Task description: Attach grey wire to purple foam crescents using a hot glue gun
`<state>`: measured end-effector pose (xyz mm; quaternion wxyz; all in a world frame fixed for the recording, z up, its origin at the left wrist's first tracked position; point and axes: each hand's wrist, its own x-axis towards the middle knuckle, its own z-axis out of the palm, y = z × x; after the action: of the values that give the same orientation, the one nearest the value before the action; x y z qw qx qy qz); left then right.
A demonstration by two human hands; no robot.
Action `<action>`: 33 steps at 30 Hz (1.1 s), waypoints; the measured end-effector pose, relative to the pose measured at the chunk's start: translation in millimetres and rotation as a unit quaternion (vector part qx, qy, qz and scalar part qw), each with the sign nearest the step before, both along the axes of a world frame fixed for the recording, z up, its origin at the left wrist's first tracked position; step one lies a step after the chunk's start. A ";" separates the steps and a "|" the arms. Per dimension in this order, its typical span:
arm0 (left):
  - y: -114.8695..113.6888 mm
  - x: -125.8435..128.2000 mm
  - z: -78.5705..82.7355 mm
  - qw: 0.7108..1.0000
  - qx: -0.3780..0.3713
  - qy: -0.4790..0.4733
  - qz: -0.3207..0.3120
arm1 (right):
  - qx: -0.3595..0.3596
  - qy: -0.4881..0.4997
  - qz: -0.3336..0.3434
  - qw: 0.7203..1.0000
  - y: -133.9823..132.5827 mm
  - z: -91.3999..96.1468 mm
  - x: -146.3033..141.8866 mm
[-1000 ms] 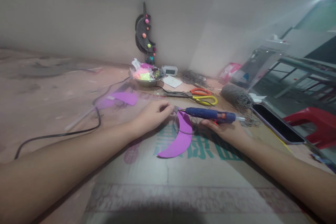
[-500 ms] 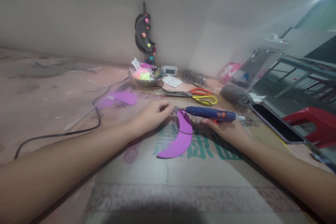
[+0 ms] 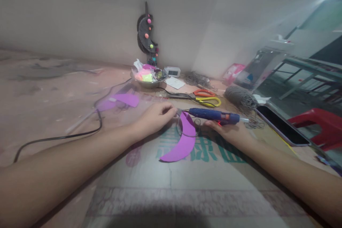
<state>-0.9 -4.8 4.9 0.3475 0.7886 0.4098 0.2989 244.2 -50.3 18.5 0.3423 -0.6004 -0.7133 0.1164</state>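
Observation:
My left hand (image 3: 159, 115) is closed in a pinch at the upper tip of a purple foam crescent (image 3: 188, 140). A bit of grey yarn shows at that tip, and a thin loop of it hangs across the crescent. My right hand (image 3: 231, 131) is wrapped round a blue hot glue gun (image 3: 205, 114) with a clear glue stick jutting from its back and a red light glowing below. The gun's nozzle meets the crescent's tip close to my left fingertips. Most of my right fingers are hidden behind the gun.
Behind my hands lie scissors (image 3: 208, 102) with orange and yellow handles and a metal bowl (image 3: 149, 84) of colourful bits. A grey yarn ball (image 3: 240, 97) and a phone (image 3: 283, 125) are at right. More purple pieces (image 3: 127, 99) and a black cable (image 3: 61, 137) are at left. Printed cardboard (image 3: 149, 180) lies underneath.

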 end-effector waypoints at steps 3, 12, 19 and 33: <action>0.2 0.1 -0.3 1.000 0.003 -0.001 0.000 | 0.001 -0.013 0.004 1.000 1.0 -0.3 0.8; 1.2 -0.3 -1.8 0.999 -0.022 -0.031 -0.008 | -0.014 0.001 -0.023 1.000 4.6 -1.1 5.1; 1.6 0.5 -1.0 0.997 -0.045 -0.064 0.000 | -0.051 0.013 -0.006 0.999 -0.6 23.0 10.1; 1.1 1.0 -4.3 0.994 -0.072 -0.086 -0.008 | 0.023 0.026 -0.043 0.998 117.2 52.7 -1.2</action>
<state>0.2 -3.7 0.6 0.4396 0.7362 0.3929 0.3322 243.1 66.9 71.1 0.3789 -0.6190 -0.6805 0.1011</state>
